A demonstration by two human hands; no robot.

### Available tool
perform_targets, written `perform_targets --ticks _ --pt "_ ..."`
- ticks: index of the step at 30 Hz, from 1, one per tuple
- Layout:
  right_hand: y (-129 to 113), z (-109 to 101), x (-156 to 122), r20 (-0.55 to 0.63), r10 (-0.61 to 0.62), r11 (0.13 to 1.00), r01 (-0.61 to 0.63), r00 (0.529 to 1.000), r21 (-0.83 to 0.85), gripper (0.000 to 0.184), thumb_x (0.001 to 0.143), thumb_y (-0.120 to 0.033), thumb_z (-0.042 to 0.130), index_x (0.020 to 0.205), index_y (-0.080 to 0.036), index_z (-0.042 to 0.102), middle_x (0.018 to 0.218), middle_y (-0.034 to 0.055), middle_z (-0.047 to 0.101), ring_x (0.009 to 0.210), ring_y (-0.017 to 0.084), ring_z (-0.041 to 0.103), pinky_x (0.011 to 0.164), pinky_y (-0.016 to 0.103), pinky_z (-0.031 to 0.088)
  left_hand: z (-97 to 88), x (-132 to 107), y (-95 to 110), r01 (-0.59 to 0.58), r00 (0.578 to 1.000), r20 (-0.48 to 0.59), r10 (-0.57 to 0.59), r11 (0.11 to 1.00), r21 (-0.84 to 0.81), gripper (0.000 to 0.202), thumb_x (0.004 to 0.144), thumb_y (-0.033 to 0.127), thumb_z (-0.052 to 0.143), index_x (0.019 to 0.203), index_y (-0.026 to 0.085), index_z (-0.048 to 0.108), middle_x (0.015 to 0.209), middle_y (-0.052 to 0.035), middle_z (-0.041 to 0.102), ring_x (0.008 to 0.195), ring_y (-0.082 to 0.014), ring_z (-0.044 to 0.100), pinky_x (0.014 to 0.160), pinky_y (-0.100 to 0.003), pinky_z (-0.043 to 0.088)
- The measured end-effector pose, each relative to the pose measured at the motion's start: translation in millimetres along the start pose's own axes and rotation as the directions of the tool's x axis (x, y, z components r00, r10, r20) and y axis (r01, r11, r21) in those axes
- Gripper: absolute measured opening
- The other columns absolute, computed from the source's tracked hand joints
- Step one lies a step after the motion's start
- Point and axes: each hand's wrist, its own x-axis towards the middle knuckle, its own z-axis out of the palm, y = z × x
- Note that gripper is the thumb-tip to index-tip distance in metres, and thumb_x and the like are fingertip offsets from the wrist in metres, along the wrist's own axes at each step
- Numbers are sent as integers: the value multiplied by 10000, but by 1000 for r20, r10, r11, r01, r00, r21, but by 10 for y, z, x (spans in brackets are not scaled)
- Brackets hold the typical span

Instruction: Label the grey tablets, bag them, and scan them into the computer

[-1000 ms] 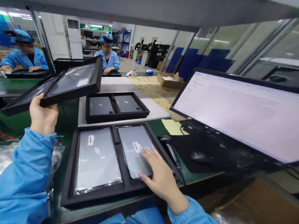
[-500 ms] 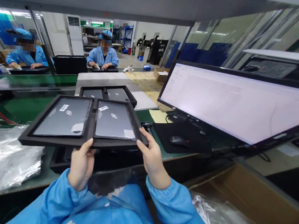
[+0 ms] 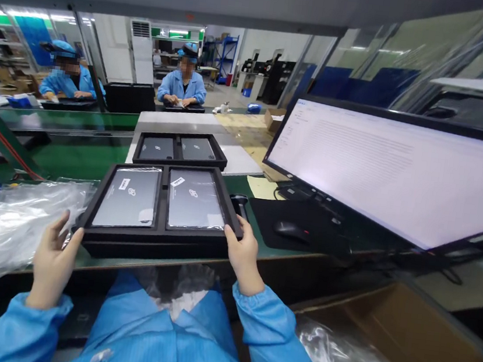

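Note:
A black foam tray [image 3: 157,230] with two grey bagged tablets lies on top of another black tray at the near edge of the green belt. My right hand [image 3: 242,255] grips its near right corner, thumb on the rim. My left hand [image 3: 54,259] is at the near left corner with its fingers spread. Only the thumb side touches the tray. The left tablet [image 3: 127,197] and the right tablet [image 3: 195,200] each carry a white sticker.
A second two-tablet tray [image 3: 179,149] lies farther back. A wide monitor [image 3: 401,171], a mouse [image 3: 291,229] on a black pad and a cardboard box [image 3: 424,338] are at the right. Crumpled plastic bags [image 3: 12,217] lie to the left. Two co-workers sit across the belt.
The tray that my left hand held up at the left came over the lower tray and now rests on it. My left hand slid to its left corner. My right hand left the tablet and holds the right corner.

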Motion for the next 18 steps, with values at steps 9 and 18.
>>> perform_targets --ticks 9,18 --pt "141 -33 61 -80 -40 996 33 996 -83 561 828 -549 500 1128 -143 745 983 158 791 937 345 719 840 437 541 294 -54 -347 96 995 25 -95 995 -31 533 821 581 710 1178 186 681 1304 -149 690 1353 -342 588 1214 -434 422" --pt "200 -66 17 -136 79 995 -86 988 -46 520 812 -512 541 1139 -148 716 1058 151 756 1004 353 677 866 433 514 -37 124 -82 324 873 352 -338 941 100 840 657 424 903 1371 185 533 1491 -204 569 1448 -391 507 1260 -524 361"
